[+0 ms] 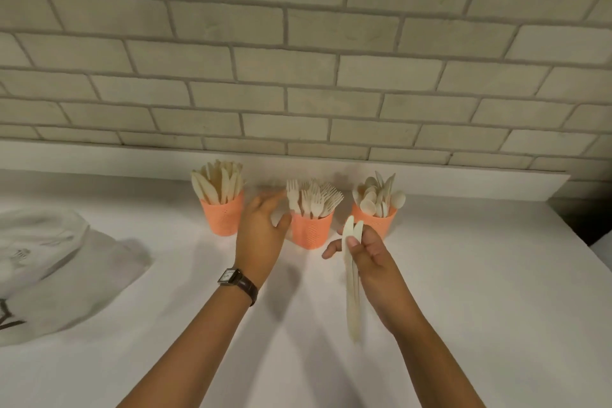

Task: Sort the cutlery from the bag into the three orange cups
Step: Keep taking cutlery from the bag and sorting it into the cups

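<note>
Three orange cups stand in a row near the wall. The left cup (pixel 222 219) holds several pale wooden knives, the middle cup (pixel 311 231) holds forks, the right cup (pixel 381 221) holds spoons. My right hand (pixel 371 262) is in front of the right cup, shut on two wooden knives (pixel 351 278) that point blade-up. My left hand (pixel 261 228) hovers between the left and middle cups, fingers apart and holding nothing; a watch is on that wrist.
A crumpled whitish bag (pixel 56 262) lies on the white counter (pixel 480 291) at the left, with some cutlery faintly showing through it. A grey brick wall rises behind the cups. The counter's right edge drops off at the far right.
</note>
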{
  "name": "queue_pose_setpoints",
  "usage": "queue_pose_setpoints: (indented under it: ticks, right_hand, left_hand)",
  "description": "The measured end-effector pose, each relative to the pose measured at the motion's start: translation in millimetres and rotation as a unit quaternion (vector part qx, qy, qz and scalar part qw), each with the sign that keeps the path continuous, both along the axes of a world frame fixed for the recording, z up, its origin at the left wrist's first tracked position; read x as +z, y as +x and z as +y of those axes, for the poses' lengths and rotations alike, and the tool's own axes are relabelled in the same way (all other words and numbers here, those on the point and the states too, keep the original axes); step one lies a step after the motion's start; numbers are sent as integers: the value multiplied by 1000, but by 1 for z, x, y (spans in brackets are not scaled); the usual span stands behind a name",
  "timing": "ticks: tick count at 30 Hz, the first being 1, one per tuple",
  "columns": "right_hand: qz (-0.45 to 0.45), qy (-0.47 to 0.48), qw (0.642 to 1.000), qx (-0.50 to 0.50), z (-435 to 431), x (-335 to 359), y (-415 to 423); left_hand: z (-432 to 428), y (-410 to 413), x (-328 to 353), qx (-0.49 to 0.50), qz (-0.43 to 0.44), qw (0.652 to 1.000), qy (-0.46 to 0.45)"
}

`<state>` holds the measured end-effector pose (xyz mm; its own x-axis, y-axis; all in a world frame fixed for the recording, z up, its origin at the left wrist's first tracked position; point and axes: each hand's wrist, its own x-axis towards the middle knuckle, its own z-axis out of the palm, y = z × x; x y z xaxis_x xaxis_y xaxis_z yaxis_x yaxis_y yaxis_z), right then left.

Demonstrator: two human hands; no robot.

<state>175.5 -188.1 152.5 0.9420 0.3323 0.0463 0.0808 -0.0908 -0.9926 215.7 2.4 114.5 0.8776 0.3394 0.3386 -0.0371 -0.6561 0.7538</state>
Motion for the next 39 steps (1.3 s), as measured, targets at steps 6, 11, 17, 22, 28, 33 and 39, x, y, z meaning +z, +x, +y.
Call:
queue_pose_setpoints:
  ticks: [6, 11, 17, 22, 28, 33, 39]
  right_hand:
    - [-65, -15, 997, 47, 51, 12, 18]
    - [-117, -13, 993, 10, 119, 28, 41]
    - [-190, -15, 972, -138, 199, 34, 92]
    - [-139, -183, 960, -159, 243, -7, 111]
    - [-102, -284, 932, -202, 257, -21, 93]
    - [-254, -306, 892, -215, 261, -2, 51]
    - [-281, -188, 941, -8, 309, 26, -29]
  left_hand:
    - [46, -87, 17, 15, 0, 995, -94]
    - [102, -125, 21, 58, 9, 986, -158]
    - [171, -136, 32, 47, 19, 984, -171]
    - [210, -133, 41, -8, 29, 984, -177]
    - [253, -147, 68, -51, 12, 989, -138]
    - [307, -171, 72, 21, -42, 999, -8]
    - [366, -212, 31, 194, 93, 973, 81]
